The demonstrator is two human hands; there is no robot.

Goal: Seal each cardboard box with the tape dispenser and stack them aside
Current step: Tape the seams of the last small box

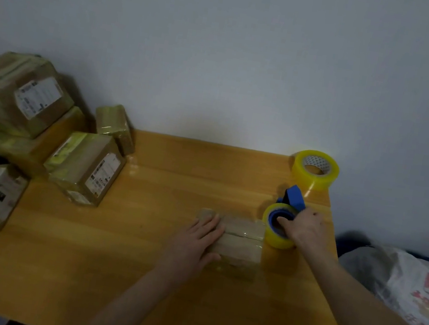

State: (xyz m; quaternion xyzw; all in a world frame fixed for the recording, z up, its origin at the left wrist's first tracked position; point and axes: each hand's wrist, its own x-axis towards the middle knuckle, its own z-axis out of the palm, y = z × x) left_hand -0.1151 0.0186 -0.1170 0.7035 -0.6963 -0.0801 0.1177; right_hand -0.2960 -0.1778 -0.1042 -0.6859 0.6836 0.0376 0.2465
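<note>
A small cardboard box (241, 244) lies on the wooden table (108, 258), right of centre, with clear tape along its top. My left hand (199, 240) presses flat on the box's left end, fingers straight. My right hand (302, 228) grips the blue tape dispenser (293, 197) with its yellow tape roll (275, 241), which sits at the box's right end, touching it. My thumb reaches into the roll's blue core.
Several taped cardboard boxes (86, 167) with shipping labels are piled at the table's left and back left. A spare yellow tape roll (315, 169) stands at the back right corner. A white plastic bag (412, 292) lies off the table's right edge. A grey wall stands behind.
</note>
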